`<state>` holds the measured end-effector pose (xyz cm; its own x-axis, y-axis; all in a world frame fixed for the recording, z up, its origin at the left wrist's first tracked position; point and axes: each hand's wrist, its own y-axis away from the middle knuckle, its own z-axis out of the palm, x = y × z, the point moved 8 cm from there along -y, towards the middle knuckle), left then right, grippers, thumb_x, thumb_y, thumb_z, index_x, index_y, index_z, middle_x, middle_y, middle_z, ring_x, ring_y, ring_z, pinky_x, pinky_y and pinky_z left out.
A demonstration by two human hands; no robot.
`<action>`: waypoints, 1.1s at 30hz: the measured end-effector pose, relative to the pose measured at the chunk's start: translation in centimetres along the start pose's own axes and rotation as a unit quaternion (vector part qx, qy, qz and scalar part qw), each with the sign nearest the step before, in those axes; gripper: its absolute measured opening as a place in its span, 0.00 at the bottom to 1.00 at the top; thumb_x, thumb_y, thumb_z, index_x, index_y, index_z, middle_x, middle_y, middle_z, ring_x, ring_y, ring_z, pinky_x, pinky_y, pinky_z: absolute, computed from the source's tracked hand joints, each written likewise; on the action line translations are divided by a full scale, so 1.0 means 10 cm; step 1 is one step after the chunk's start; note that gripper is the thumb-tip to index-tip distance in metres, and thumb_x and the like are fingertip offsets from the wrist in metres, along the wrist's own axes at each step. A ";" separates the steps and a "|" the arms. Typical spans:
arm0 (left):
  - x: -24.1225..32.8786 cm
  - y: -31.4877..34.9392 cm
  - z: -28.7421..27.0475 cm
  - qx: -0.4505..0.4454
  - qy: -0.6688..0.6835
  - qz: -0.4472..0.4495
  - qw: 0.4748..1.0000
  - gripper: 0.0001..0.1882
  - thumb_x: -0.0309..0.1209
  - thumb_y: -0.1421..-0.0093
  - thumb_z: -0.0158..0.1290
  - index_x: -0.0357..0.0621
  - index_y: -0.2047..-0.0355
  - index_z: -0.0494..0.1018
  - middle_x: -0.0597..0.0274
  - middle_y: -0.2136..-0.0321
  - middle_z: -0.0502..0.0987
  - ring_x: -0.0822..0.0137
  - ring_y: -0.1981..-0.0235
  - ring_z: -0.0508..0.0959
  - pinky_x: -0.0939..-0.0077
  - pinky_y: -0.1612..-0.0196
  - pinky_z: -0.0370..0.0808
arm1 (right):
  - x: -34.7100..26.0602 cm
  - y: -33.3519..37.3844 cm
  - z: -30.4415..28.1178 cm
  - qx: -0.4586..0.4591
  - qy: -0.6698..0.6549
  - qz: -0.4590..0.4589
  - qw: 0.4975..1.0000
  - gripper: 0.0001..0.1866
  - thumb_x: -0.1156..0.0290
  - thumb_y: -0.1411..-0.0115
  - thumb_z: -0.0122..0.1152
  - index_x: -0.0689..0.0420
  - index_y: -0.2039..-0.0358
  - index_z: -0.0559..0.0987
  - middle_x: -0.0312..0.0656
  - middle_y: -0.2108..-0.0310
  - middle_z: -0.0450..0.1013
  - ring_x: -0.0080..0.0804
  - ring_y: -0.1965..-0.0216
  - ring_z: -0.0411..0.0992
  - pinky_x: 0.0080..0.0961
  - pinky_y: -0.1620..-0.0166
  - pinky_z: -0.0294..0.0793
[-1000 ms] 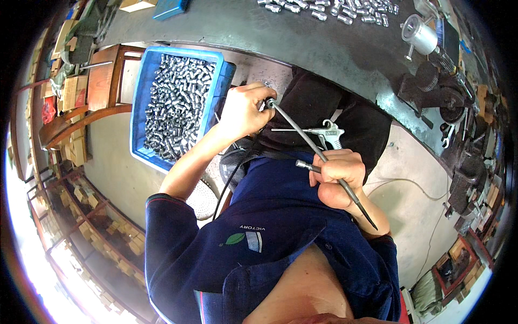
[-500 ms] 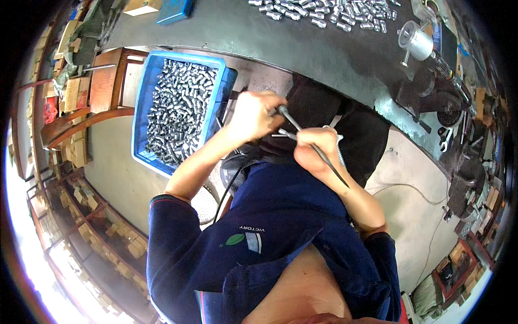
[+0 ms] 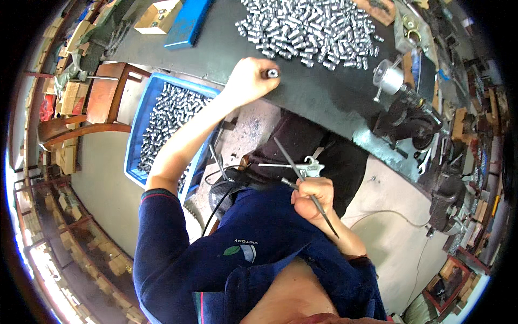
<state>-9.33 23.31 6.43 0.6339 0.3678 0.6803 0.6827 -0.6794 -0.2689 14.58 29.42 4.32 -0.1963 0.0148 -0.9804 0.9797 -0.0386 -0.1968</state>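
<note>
My left hand (image 3: 249, 82) is raised over the near edge of the bench, its fingers closed round a small cylindrical metal fitting (image 3: 272, 73) whose open end faces up. Lower down, above my lap, my right hand (image 3: 316, 195) grips a slim dark tapered rod (image 3: 288, 155), like a file, slanting through the fist with both ends sticking out. A short metal piece (image 3: 290, 183) also pokes out beside its fingers. On my lap, just beyond that hand, lies a silver air blow gun (image 3: 311, 166) with a thin nozzle.
A heap of metal fittings (image 3: 307, 32) covers the far bench (image 3: 210, 59). A blue bin (image 3: 136, 127) full of fittings stands left, by a wooden chair (image 3: 108, 92). A blue box (image 3: 189, 24) and wooden tray (image 3: 156, 16) lie far left; a vise (image 3: 402, 121) is at right.
My left hand has moved away from the rod, up and forward to the bench, with a fitting in it. The right hand has dropped closer to my body, still gripping the rod.
</note>
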 end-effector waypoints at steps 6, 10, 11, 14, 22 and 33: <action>-0.09 -1.06 -0.29 0.110 0.306 0.013 0.946 0.20 0.27 0.49 0.53 0.30 0.55 0.70 0.58 0.74 0.78 0.72 0.74 0.78 0.78 0.67 0.75 | -0.01 0.02 -0.04 0.027 0.066 0.004 0.997 0.26 0.63 0.47 0.59 0.58 0.90 0.56 0.37 0.91 0.59 0.25 0.88 0.64 0.21 0.83 0.64; -0.07 -0.97 -0.58 0.130 0.413 -0.001 0.902 0.25 0.22 0.47 0.52 0.34 0.48 0.63 0.56 0.67 0.75 0.70 0.72 0.77 0.79 0.70 0.75 | 0.03 0.08 -0.13 0.082 0.023 0.008 0.996 0.17 0.80 0.61 0.54 0.57 0.90 0.54 0.37 0.91 0.51 0.25 0.90 0.51 0.24 0.84 0.48; -0.06 -0.77 -0.66 0.123 0.293 0.009 0.948 0.22 0.25 0.46 0.52 0.33 0.50 0.66 0.56 0.68 0.77 0.70 0.70 0.78 0.79 0.65 0.74 | 0.04 0.10 -0.15 0.108 -0.004 0.026 0.994 0.17 0.79 0.60 0.55 0.57 0.90 0.55 0.36 0.91 0.54 0.25 0.91 0.55 0.21 0.84 0.52; -0.39 -0.11 -0.86 0.043 0.140 -0.034 0.989 0.19 0.29 0.42 0.51 0.32 0.52 0.69 0.55 0.66 0.79 0.70 0.67 0.79 0.78 0.58 0.74 | 0.07 0.10 -0.11 0.099 -0.048 0.046 0.993 0.17 0.77 0.53 0.54 0.58 0.89 0.56 0.35 0.90 0.57 0.20 0.88 0.60 0.18 0.83 0.61; -2.51 2.12 -1.13 0.127 0.037 -0.356 0.925 0.16 0.29 0.51 0.53 0.30 0.63 0.75 0.55 0.82 0.77 0.71 0.82 0.77 0.77 0.71 0.74 | 0.07 -0.05 0.02 0.029 -0.036 0.036 0.998 0.17 0.83 0.50 0.49 0.57 0.91 0.57 0.37 0.90 0.61 0.23 0.88 0.60 0.22 0.83 0.67; -3.21 2.40 -0.58 -0.044 -0.296 -0.486 0.821 0.15 0.37 0.53 0.56 0.47 0.65 0.76 0.53 0.62 0.77 0.55 0.58 0.77 0.65 0.55 0.73 | 0.11 -0.04 0.04 0.064 -0.014 0.063 0.996 0.14 0.90 0.60 0.44 0.59 0.89 0.54 0.35 0.91 0.57 0.20 0.89 0.60 0.18 0.83 0.62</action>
<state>-15.39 -8.43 -17.92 -0.1128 0.9899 0.0858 0.9583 0.0855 0.2727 13.92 29.07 3.33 -0.0741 -0.0255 -0.9969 0.9838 -0.1654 -0.0689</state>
